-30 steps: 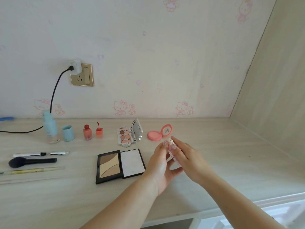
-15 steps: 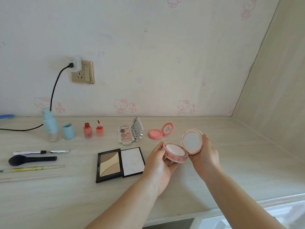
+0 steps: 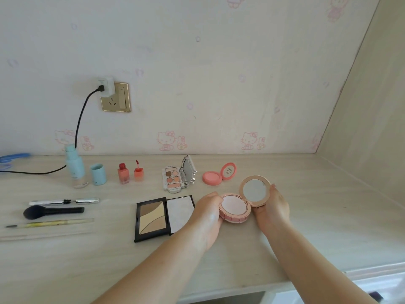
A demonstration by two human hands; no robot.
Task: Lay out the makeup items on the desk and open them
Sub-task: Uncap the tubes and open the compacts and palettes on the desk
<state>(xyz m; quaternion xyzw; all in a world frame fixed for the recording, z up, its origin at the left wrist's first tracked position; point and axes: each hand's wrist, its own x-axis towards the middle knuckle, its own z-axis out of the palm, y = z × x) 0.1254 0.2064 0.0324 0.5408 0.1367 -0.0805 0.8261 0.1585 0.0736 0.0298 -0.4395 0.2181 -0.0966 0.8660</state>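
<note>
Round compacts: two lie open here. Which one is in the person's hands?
The pale pink mirrored compact, gripped by the left hand and right hand. The coral compact sits untouched behind it.

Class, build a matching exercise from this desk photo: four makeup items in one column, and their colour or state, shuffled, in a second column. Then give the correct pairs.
Column one:
1. makeup brush
2. round cushion compact
3. contour palette
4. light blue cap

Column two:
A. standing alone beside its bottle
B. held open by both hands
C. lying open, black frame, brown and beige shades
D. black, lying flat at the left

Pairs: 1-D, 2-B, 3-C, 4-A.

The left hand holds the compact's base, the right hand its mirrored lid; the cap stands right of the light blue bottle.
</note>
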